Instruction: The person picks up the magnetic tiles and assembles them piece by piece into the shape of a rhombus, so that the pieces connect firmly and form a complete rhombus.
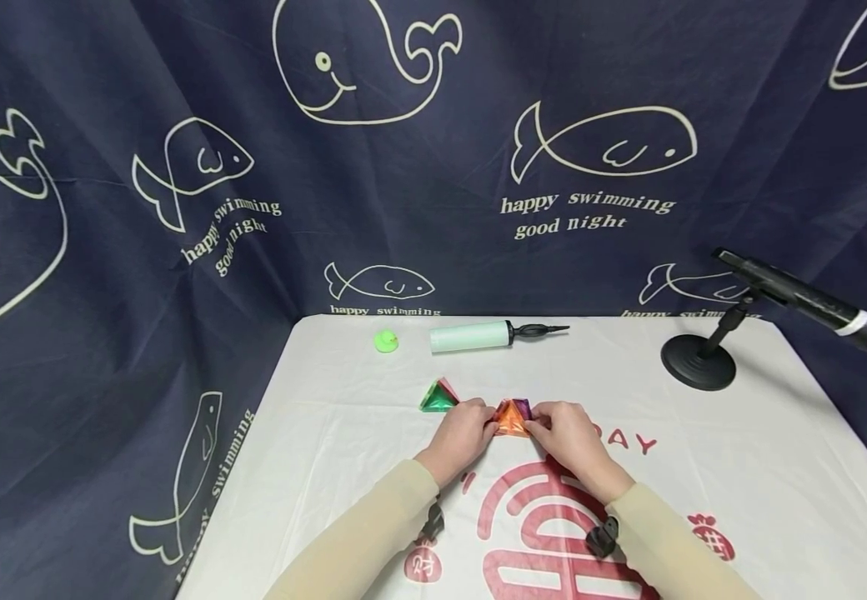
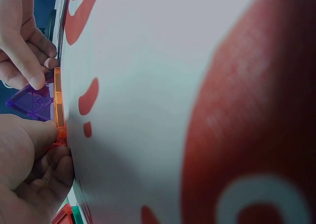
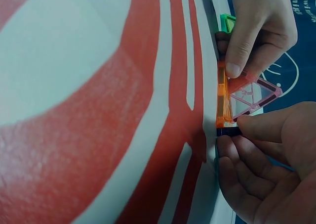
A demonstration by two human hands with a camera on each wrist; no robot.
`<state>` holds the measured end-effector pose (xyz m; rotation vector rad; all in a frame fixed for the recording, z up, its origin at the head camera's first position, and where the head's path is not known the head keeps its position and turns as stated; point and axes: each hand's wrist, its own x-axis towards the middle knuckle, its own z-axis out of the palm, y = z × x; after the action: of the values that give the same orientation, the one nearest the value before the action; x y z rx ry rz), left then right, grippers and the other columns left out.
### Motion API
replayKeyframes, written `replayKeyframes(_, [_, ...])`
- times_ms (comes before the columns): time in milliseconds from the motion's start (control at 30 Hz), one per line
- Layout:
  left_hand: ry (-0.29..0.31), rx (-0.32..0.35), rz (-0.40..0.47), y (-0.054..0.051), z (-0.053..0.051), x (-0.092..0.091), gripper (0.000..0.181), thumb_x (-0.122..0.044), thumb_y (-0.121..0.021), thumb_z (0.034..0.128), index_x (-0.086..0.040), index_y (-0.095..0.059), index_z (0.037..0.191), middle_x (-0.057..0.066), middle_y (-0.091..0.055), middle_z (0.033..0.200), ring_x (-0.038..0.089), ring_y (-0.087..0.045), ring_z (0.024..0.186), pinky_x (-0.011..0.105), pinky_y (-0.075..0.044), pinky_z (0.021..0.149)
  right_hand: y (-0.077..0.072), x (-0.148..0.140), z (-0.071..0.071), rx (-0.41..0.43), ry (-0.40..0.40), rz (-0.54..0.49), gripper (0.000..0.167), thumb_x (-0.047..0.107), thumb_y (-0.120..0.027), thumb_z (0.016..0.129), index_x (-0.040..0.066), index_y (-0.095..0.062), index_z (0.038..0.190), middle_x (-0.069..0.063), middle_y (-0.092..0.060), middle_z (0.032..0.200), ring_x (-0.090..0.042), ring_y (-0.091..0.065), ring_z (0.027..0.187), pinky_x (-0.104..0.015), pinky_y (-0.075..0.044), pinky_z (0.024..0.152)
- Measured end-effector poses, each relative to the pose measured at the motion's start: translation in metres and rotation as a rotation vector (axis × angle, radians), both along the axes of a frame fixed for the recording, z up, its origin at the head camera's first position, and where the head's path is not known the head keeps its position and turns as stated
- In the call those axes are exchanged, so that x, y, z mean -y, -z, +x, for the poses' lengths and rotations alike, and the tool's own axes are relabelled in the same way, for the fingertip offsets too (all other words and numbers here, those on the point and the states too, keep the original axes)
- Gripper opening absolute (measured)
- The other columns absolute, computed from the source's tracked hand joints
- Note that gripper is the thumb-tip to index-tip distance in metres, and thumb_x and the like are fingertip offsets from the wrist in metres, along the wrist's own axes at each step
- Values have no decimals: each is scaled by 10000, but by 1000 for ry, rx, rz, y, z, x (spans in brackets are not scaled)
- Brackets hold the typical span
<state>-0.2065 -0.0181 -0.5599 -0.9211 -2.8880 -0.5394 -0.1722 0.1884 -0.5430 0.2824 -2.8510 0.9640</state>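
An orange triangular magnetic tile (image 1: 512, 417) stands tilted on the table among other see-through triangles. Behind it on the right leans a purple triangular magnetic tile (image 2: 32, 103), and a pink triangular tile (image 3: 256, 93) shows in the right wrist view. My left hand (image 1: 467, 427) pinches the tiles at the orange one's left corner. At the opposite corner my right hand (image 1: 570, 435) pinches the tiles between thumb and fingers, by the purple edge. To the left, close to my left hand, stands a green and red pyramid of similar tiles (image 1: 439, 397).
Farther back on the white printed tablecloth (image 1: 343, 467) lie a green toy duck (image 1: 386, 341) and a pale green hand pump (image 1: 471, 337). A black stand (image 1: 699, 362) with a round base is at the back right. Dark blue fish-print curtains (image 1: 471, 250) border the table.
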Motion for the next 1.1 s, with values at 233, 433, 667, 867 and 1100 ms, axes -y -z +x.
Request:
replayKeyframes(233, [4, 0, -24, -2, -1, 0, 93, -191, -736, 987, -111, -782, 977, -32, -583, 780, 93, -549, 666, 272, -483, 612, -1, 3, -1, -7, -19, 6, 55, 70, -808, 898, 61, -768, 861, 4, -702, 756, -113, -600, 669, -351, -514, 619])
replayKeyframes(433, [15, -21, -54, -4, 3, -1, 104, -179, -722, 996, -90, -776, 996, -14, -598, 806, 113, -591, 685, 285, -512, 635, 0, 5, 0, -9, -22, 16, 76, 82, -803, 906, 75, -766, 840, -22, -722, 797, -124, -604, 678, -356, -509, 621])
replayKeyframes(667, [42, -97, -125, -1, 5, -2, 122, -191, -698, 1013, -90, -767, 1008, -10, -590, 821, 124, -629, 705, 284, -531, 647, 4, 7, 2, -70, -11, 46, 45, 81, -820, 887, 38, -810, 892, -61, -749, 842, -241, -707, 793, -454, -565, 708])
replayKeyframes(867, [55, -147, -124, -1, 5, -2, 95, -170, -710, 999, -95, -757, 965, -11, -582, 791, 130, -620, 676, 281, -519, 616, 7, 11, 4, -181, -30, 121, 49, 57, -844, 849, 33, -817, 883, -43, -673, 722, -292, -689, 702, -484, -557, 657])
replayKeyframes(1100, [58, -129, -139, -5, 6, -3, 107, -155, -685, 1010, -87, -755, 965, -3, -589, 797, 139, -625, 677, 278, -526, 621, 8, 13, 5, -234, -31, 174, 82, 36, -863, 809, 36, -816, 876, -43, -624, 686, -309, -671, 661, -491, -549, 622])
